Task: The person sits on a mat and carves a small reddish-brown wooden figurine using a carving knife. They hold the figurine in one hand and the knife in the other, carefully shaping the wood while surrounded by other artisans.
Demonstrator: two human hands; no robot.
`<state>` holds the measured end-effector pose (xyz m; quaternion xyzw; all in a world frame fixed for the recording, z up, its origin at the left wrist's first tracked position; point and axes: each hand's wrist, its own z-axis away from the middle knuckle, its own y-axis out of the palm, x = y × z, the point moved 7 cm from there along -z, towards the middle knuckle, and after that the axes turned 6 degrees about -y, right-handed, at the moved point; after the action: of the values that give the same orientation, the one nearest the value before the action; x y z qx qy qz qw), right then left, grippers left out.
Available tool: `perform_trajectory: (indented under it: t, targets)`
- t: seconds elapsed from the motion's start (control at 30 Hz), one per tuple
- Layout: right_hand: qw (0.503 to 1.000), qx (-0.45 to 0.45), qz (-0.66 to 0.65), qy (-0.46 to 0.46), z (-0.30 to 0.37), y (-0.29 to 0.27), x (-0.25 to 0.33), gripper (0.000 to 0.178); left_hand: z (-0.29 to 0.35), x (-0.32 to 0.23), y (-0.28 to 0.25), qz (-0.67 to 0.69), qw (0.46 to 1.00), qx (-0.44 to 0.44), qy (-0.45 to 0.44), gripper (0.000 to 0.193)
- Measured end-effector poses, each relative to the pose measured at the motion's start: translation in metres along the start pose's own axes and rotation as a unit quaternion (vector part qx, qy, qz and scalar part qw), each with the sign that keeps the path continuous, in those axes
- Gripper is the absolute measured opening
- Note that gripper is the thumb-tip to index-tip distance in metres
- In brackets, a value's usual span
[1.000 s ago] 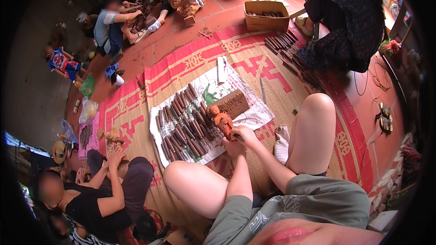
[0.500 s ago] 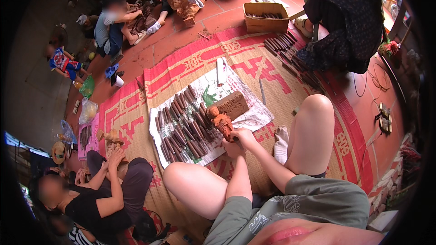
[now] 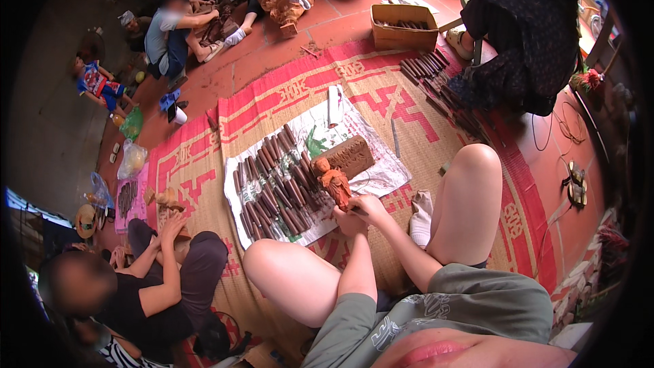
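Note:
A reddish-brown carved wooden figurine (image 3: 334,185) tilts above the sheet in front of my knees. My left hand (image 3: 349,222) is closed at its lower end. Close beside it, my right hand (image 3: 368,208) is closed round a thin dark tool, seemingly a carving chisel; its blade is hidden. Just beyond the figurine lies a brown wooden block (image 3: 349,157) with a patterned top. Many brown-handled carving chisels (image 3: 278,187) lie in rows on the white sheet (image 3: 378,170), left of the figurine.
A whitish roll (image 3: 334,105) lies on the sheet's far part, a thin metal tool (image 3: 395,138) right of it. The red and tan mat (image 3: 272,105) spreads underneath. Back right stand a cardboard box (image 3: 405,35) and more tools (image 3: 426,65). People sit at left, far and right.
The figurine and both my hands stay nearly in place, with a slight shift of the hands at its lower end. The whole view has moved a little.

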<state>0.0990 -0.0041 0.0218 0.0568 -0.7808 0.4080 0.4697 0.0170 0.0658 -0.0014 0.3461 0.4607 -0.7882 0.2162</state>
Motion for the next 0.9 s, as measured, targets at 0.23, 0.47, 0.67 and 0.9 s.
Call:
perform_trajectory:
  t: [0.23,0.47,0.67,0.9]
  targets:
    - [0.998,-0.036,0.040,0.011,0.003,-0.015,0.015,0.012,0.002,-0.004,-0.004,-0.045,0.998,-0.001,-0.033,0.055]
    - [0.989,-0.133,-0.060,0.025,-0.005,-0.025,0.013,0.014,0.009,-0.014,-0.008,-0.047,0.998,-0.002,-0.028,0.058]
    - [0.985,-0.158,-0.073,0.018,0.000,-0.023,0.013,0.017,-0.003,0.006,0.006,-0.031,0.998,0.016,-0.060,0.054]
    - [0.994,-0.094,-0.031,0.055,-0.002,-0.017,0.010,0.020,-0.010,0.011,0.009,-0.049,0.999,-0.023,-0.001,0.062]
